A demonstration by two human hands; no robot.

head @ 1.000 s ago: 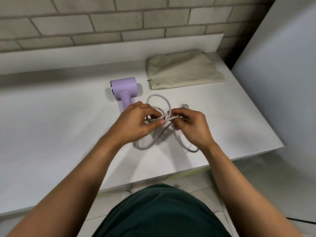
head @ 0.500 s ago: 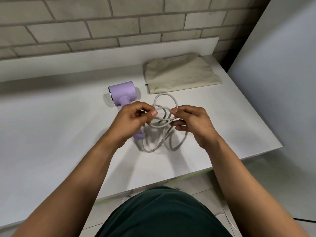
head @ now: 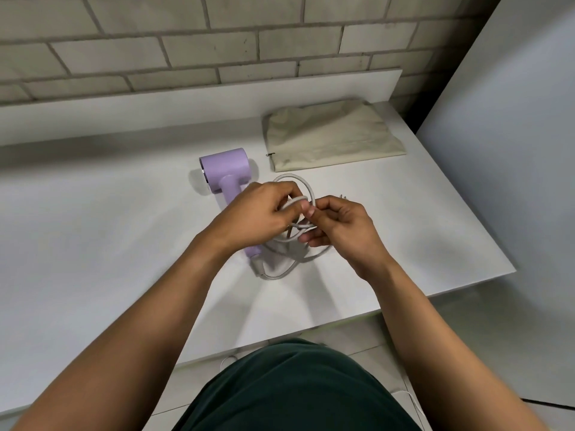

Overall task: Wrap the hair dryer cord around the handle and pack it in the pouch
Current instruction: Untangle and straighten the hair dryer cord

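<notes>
Left hand [head: 258, 214], right hand [head: 339, 227] pinch cord [head: 298, 181] mid-table [head: 93, 228].

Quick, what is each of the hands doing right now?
Left hand: closed on loops of the grey cord.
Right hand: closed, pinching the same cord.

Bare forearms, dk green shorts.

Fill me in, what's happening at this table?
A person is gathering a hair dryer's grey cord into loops, left hand and right hand both pinching it. The purple hair dryer lies on the white table; no cord is around its handle yet. The beige pouch lies flat behind.
</notes>
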